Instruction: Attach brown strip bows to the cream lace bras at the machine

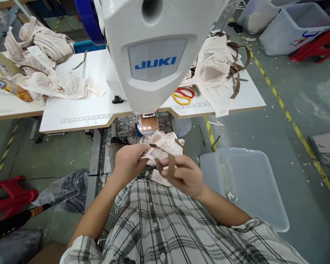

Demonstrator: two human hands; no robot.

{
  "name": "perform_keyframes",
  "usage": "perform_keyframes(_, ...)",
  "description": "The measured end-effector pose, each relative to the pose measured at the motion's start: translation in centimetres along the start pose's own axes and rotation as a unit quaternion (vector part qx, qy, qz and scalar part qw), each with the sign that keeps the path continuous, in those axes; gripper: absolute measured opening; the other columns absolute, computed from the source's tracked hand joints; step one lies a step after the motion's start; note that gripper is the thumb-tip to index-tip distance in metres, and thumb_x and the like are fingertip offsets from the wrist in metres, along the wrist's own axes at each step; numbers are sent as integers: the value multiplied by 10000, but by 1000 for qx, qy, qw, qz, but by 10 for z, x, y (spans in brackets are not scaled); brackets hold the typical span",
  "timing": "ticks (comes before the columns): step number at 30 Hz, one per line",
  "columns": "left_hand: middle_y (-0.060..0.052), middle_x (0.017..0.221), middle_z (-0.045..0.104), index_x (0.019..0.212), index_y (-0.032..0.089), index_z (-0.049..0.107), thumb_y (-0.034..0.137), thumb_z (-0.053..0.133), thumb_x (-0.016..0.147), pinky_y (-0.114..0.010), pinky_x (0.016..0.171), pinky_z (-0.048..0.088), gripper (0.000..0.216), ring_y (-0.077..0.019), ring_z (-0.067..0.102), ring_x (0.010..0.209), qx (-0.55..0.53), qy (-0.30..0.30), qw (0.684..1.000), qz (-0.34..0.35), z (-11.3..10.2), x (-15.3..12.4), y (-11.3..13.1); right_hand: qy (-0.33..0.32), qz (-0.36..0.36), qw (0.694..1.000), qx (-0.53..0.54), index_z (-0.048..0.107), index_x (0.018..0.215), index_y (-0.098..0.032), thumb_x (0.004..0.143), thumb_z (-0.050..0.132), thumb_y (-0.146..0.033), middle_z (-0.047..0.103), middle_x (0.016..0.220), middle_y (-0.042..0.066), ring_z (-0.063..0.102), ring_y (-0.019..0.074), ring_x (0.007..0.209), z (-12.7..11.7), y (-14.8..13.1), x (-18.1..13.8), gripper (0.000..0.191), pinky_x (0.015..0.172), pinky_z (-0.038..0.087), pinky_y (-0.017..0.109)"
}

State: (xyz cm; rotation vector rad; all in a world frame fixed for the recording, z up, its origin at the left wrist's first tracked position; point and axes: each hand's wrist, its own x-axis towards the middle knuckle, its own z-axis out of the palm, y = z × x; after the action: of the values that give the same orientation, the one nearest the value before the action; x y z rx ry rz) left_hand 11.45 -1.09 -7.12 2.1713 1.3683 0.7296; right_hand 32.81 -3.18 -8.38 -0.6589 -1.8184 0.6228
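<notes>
Below the head of a white sewing machine [154, 51], a pale pink lace bra [167, 143] is held close to my body. My left hand [130, 161] pinches the bra's left edge between thumb and fingers. A brown strap [171, 165] is looped in the fingers of my right hand [185, 176], which are closed on it at the bra's right side. A white label [161, 178] hangs under the bra. The machine's needle area, with a clear guard [147, 126], sits just beyond the bra.
More bras [216, 69] with brown straps lie on the white table [244, 97] at right, beside red and yellow scissors [183, 96]. Another bra pile [44, 47] and a snack packet [8, 86] are at left. A plastic bin [253, 183] stands at lower right.
</notes>
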Motion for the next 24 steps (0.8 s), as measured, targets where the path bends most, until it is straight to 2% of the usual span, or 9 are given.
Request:
perform_keyframes(2,-25,759,688,875,193,707,375,539,957,-264,620,407,262,-156,591,667,-155,-118,979,-60,-1,-7,2,-9,99,995,-20,661,1269,-314,961,620,-292,711,1204,68,703,210,1090,-8,15,-3,311,959,585,363)
perform_keyframes(4,-18,707,647,842,182,705,463,567,944,-253,574,406,330,-143,558,611,-321,-164,917,-171,-1,-17,0,-52,205,977,-33,575,1393,-284,949,620,-455,650,1320,112,676,250,1148,-17,36,-14,478,1012,553,439)
perform_keyframes(7,-47,760,678,985,176,726,522,691,851,-263,566,461,373,-159,596,624,-501,-107,803,-305,-1,-33,-9,-215,323,917,-95,408,1534,-221,803,712,-641,492,1504,188,529,366,1347,-24,63,-43,896,1103,457,560)
perform_keyframes(9,-73,833,705,1115,176,720,504,754,801,-277,600,507,456,-179,637,678,-541,-53,770,-335,-4,-44,-15,-332,345,870,-119,330,1575,-210,749,741,-673,387,1587,196,382,404,1460,-22,70,-66,1032,1165,376,584)
perform_keyframes(11,-84,907,717,1278,202,671,483,773,790,-279,628,533,572,-184,658,718,-536,-19,772,-341,-9,-54,-20,-374,340,853,-131,260,1599,-216,763,727,-667,260,1651,189,277,398,1516,-14,70,-89,1059,1199,331,571)
perform_keyframes(14,-84,981,724,1503,284,479,473,756,816,-270,624,542,764,-177,667,721,-509,-7,788,-345,-17,-68,-26,-300,347,869,-185,167,1612,-231,820,694,-602,152,1674,187,200,385,1543,1,68,-114,1022,1209,307,576)
perform_keyframes(18,-65,1020,725,1527,335,432,467,753,822,-272,653,548,786,-178,680,745,-506,-9,797,-329,-23,-82,-31,-207,390,873,-209,248,1574,-174,840,679,-519,374,1528,227,416,382,1421,11,72,-130,918,1139,406,544)
perform_keyframes(21,-59,1094,711,1535,357,406,459,756,822,-275,680,549,800,-173,679,767,-507,-2,801,-318,-27,-88,-30,-228,399,865,-202,493,1418,-158,860,642,-494,538,1343,204,554,363,1252,11,75,-133,667,1056,464,507)
perform_keyframes(24,-63,1120,700,1551,349,375,446,755,828,-283,712,554,822,-181,684,815,-511,2,802,-309,-29,-93,-27,-242,374,878,-176,645,1134,-169,875,606,-481,611,1185,169,584,340,1147,12,71,-135,407,1000,468,484)
